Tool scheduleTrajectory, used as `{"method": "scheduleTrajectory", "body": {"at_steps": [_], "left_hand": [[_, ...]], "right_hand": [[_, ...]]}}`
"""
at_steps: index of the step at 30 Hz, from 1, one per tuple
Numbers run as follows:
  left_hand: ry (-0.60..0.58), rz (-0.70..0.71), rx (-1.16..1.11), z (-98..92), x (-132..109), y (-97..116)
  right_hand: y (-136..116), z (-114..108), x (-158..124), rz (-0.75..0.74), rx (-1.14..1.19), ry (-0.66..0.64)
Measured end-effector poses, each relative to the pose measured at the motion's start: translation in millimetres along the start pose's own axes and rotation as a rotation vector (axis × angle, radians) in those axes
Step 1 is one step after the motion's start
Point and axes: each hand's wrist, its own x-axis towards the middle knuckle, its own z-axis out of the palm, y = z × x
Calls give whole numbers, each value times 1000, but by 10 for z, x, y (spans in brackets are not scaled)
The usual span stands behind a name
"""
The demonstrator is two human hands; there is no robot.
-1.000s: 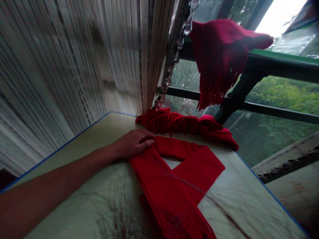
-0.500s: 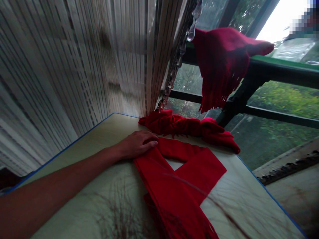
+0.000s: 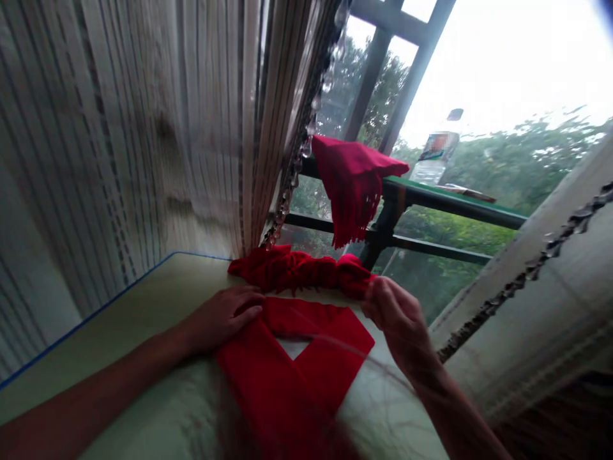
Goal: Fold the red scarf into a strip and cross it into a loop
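My left hand (image 3: 221, 319) lies open on a flat, crossed red scarf (image 3: 287, 377) mid-counter (image 3: 143, 300). My right hand (image 3: 395, 313) touches a still-bunched red scarf (image 3: 299, 271) at the far edge, grip unclear. A third red scarf (image 3: 352, 179) hangs over the railing (image 3: 445, 204) beyond.

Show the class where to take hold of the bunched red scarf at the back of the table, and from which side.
Take the bunched red scarf by its right-hand end, coming from the near right. That end bulges in a loose fold that fingers could likely pinch, and the right hand is beside it. The flat red scarf under the left hand blocks the middle.
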Motion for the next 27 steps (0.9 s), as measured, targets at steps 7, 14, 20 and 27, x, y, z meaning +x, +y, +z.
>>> {"method": "scheduleTrajectory", "body": {"at_steps": [7,14,20,27], "left_hand": [[131,119,130,-73,6,138],[-115,79,219,71,-73,347],[-174,65,250,129,-99,240],[213,-230,162,-113,-37,-109]], "right_hand": [[476,1,178,-89,-439,-28],[239,313,-205,-76,-738,-662],[287,174,-74,4,-782,-639],[568,-168,131,304,-962,-273]]}}
